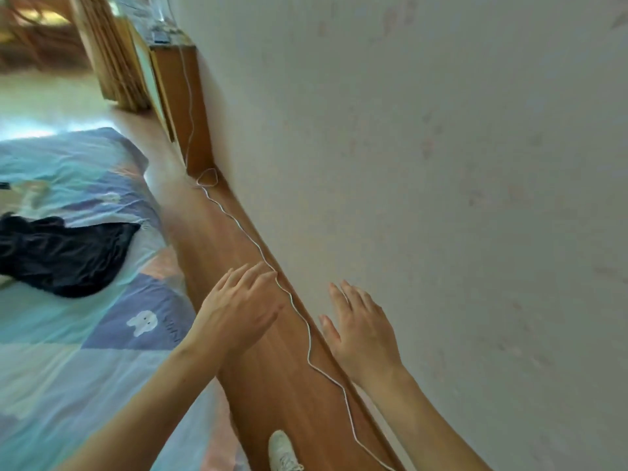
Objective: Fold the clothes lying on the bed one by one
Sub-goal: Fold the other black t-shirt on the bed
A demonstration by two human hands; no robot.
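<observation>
both hands, left hand [238, 314] and right hand [362, 329], hang spread and empty, while that black garment [64, 254] on the bed [68, 368] looks floppy, so probably best pinched at its edge.

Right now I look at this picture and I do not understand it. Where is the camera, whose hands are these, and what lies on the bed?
There is no machine here. The one picture comes from a wide-angle camera worn on a person's head, looking forward and down, so the room looks tilted. The two bare arms belong to that person. The left hand and the right hand are both open, fingers straight, and hold nothing. They hang over the wooden floor beside the wall. A thin white cord runs along the floor between them. On the bed to the left lies a crumpled black garment, not yet folded. A white shoe shows at the bottom.
</observation>
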